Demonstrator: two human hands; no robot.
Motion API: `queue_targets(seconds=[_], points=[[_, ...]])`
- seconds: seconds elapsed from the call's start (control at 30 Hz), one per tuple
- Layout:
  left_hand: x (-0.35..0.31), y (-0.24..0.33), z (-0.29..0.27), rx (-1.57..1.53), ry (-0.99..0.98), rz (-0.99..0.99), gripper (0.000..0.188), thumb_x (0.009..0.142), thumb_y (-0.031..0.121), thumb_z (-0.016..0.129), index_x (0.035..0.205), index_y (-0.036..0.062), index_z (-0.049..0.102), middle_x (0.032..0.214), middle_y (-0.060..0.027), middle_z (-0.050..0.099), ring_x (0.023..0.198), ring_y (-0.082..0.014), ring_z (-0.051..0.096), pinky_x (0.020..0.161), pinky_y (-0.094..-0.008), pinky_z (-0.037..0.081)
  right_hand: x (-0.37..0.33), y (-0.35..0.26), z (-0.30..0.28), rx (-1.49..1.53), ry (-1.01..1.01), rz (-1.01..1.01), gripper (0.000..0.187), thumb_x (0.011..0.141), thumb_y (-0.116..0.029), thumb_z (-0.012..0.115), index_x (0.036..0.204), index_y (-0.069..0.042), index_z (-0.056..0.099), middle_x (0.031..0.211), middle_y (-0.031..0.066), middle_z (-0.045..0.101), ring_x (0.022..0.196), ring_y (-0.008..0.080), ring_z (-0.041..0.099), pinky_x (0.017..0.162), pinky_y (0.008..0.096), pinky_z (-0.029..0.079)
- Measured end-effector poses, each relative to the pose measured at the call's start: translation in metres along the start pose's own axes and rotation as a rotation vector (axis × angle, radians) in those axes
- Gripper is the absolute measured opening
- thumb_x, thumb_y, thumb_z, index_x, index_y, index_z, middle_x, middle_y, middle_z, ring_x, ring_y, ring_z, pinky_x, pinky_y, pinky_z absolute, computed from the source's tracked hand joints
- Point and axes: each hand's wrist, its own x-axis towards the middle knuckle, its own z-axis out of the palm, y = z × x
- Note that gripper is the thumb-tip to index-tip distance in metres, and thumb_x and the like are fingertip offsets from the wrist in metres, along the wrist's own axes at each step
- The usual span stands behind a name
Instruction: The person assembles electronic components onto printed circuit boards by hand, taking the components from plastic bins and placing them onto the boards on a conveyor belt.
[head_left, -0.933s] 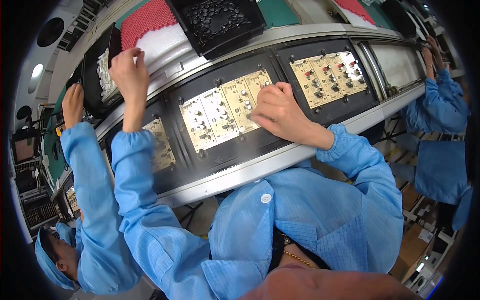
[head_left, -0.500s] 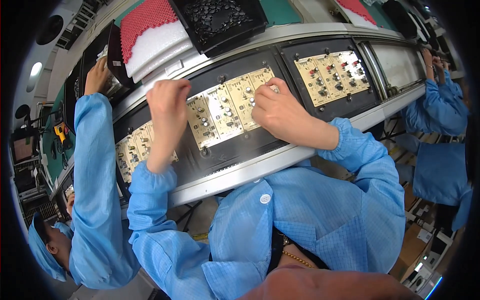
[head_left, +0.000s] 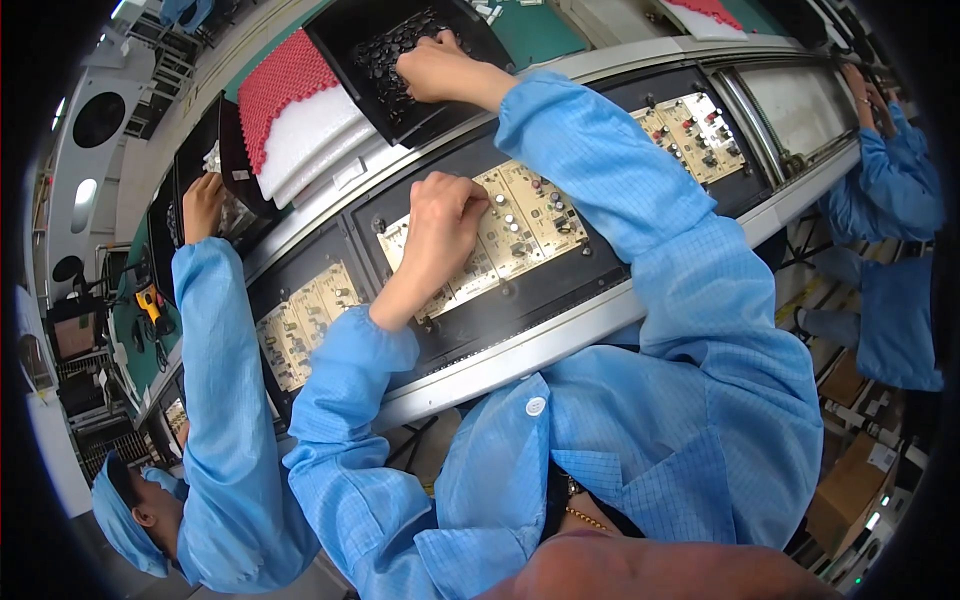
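My left hand (head_left: 437, 235) is over the middle panel of tan circuit boards (head_left: 530, 225), thumb and fingertips pinched together close above its surface. What those fingers hold, if anything, is too small to make out. Small cylindrical parts, black and light-topped, stand on the boards. My right hand (head_left: 440, 72) is reaching into a black bin (head_left: 490, 35) of loose small black components (head_left: 385, 60), its fingers curled in among them. Their tips are partly hidden, so what they grip cannot be told. My right sleeve covers part of the panel on the right.
Beside the bin lie white foam sheets (head_left: 310, 150) under a red bumpy mat (head_left: 285, 85). Another panel of boards (head_left: 690, 135) sits to the right, one more (head_left: 310, 320) to the left. A co-worker's hand (head_left: 203, 205) is in another black bin at left. A metal rail (head_left: 520, 345) edges the line.
My right hand has left the boards and gone up into the black bin. My left hand has moved right, onto the middle panel. The co-worker's hand remains at its bin.
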Motion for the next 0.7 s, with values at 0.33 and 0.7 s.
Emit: queue_targets(seconds=[0.33,0.7], points=[[0.001,-0.011,0.008,0.009,-0.008,0.058,0.009,0.078,0.001,0.075,0.085,0.0045,0.070,0.081,-0.0081,0.065,0.083,-0.0270,0.060,0.079,-0.0374,0.043,-0.031,-0.008,-0.009,0.280,0.387,-0.063,0.015,0.087,-0.019,0.067,0.086,-0.005,0.072,0.078,0.0136,0.070,0.090,0.0355,0.066,0.084,0.0463,0.050],[0.001,-0.013,0.015,-0.093,0.015,0.105,0.011,0.077,-0.004,0.072,0.084,0.0029,0.068,0.084,-0.0090,0.066,0.090,-0.0285,0.061,0.080,-0.0399,0.042,-0.097,-0.014,-0.068,0.877,0.347,0.122,0.022,0.078,-0.017,0.072,0.069,-0.001,0.060,0.064,0.0051,0.059,0.061,0.0129,0.055,0.057,0.0313,0.045]])
